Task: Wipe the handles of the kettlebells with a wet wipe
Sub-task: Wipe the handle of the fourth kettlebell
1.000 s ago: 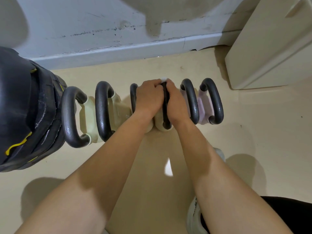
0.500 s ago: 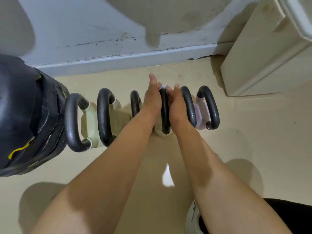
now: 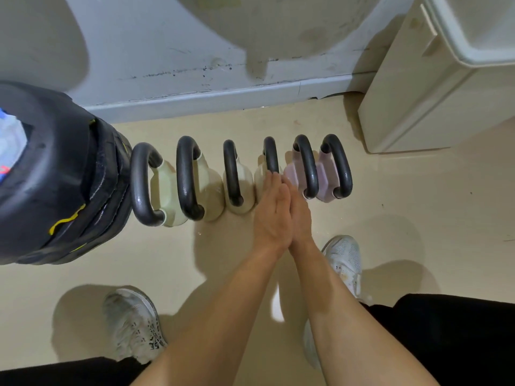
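l hand [image 3: 271, 215], r hand [image 3: 300, 218] pressed flat together at kettlebell handle [image 3: 270, 153].

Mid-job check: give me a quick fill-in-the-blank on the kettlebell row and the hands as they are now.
1. From the leftmost handle to the rightmost handle, the row counts ____ handles.
2. The two rightmost kettlebell bodies are ____; the others are cream.
3. The left hand and right hand lie flat, palm against ____.
4. Counting from the left, the handle nearest the fingertips is the ____.

Missing words: six; pink; palm; fourth
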A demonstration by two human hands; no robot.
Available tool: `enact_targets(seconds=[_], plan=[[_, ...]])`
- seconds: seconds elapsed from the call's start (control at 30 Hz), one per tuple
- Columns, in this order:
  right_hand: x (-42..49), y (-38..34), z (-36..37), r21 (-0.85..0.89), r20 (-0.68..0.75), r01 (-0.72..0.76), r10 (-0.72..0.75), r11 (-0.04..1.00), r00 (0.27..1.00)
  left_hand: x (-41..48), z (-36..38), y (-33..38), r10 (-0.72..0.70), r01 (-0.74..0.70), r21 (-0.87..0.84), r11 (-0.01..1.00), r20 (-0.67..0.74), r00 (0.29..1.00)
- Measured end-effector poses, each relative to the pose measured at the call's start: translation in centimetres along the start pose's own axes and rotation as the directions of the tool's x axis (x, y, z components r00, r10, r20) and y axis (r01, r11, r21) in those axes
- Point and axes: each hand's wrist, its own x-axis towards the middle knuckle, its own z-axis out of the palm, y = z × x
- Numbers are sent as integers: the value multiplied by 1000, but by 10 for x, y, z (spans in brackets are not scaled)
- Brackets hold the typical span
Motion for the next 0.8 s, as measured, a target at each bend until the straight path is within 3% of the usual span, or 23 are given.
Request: enact_targets(seconds=[0.1,0.23,0.33,0.4,0.53,0.7,0.8], plan=[[-13,6,-3,-96,-11,76,-78,992,997,-15,1,-3,-11,11,6,1000,28,1000],[-22,3,-12,-127,34,45,-41,991,999,-22,6,-8,-64,66,-76,995,31,997],[-24,4,-12,43,80,-146,143,988,987,-17,7,-16,-243,253,-192,948,75,967],[-23,7,-9,220,135,-307,283,926,950,-13,9,-20,-333,357,-249,900,134,933],[-19,8,-3,482,301,-449,339,752,891,-9,8,-15,-370,405,-305,862,168,914],[-21,-11,-12,665,277,-436,342,606,898,-6,4,-12,-354,410,-454,791,205,912],[-16,-25,-19,723,296,-413,293,553,909,-5,1,-18,-290,326,-518,791,153,945]])
